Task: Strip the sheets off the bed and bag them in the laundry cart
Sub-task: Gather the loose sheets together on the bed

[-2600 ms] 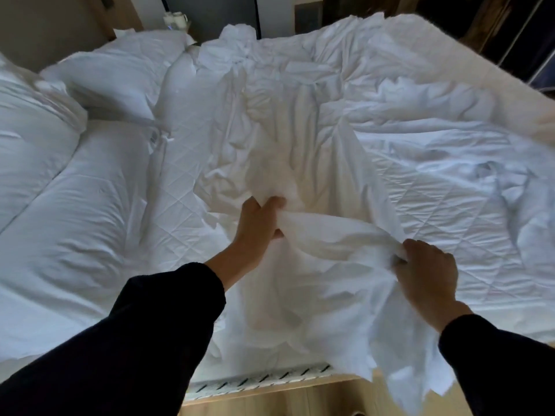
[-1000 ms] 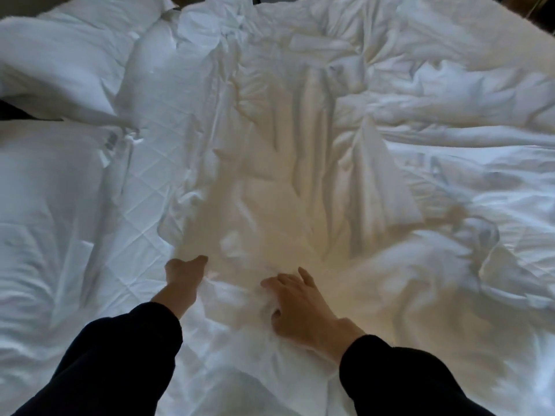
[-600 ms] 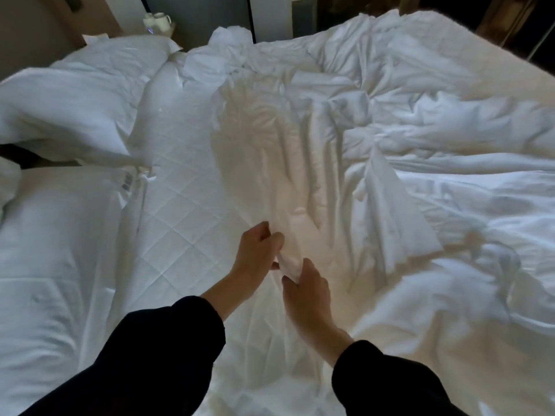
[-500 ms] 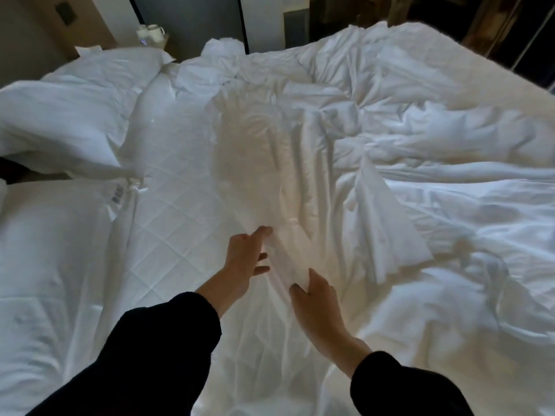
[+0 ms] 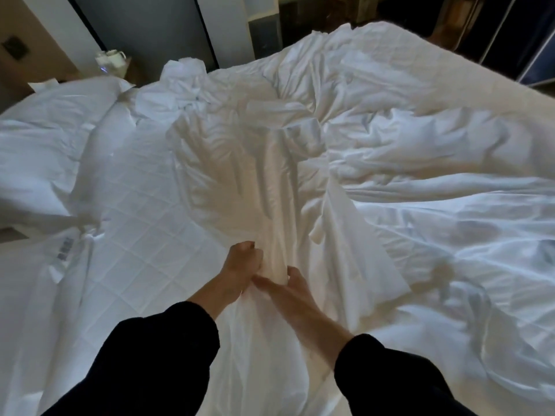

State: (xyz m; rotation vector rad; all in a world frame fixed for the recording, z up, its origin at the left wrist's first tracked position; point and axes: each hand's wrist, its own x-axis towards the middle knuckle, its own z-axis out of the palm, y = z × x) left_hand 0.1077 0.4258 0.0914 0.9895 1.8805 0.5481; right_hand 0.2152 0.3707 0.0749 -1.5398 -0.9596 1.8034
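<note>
- Although mostly covered in crumpled linen, the bed (image 5: 144, 235) shows a bare quilted pad on its left half.
- Sheet (image 5: 390, 205): white and rumpled, it lies over the middle and right of the bed. One long fold runs from mid-bed down to the hands.
- Pillows (image 5: 54, 139): white, heaped at the left edge beside the quilted patch.
- Left hand (image 5: 240, 265): fingers curled tight around the fold's upper part.
- Right hand (image 5: 288, 292): just below the left, thumb and fingers clamped on the same fold.
- Kettle (image 5: 110, 57): white, beyond the pillows, near the wall.
</note>
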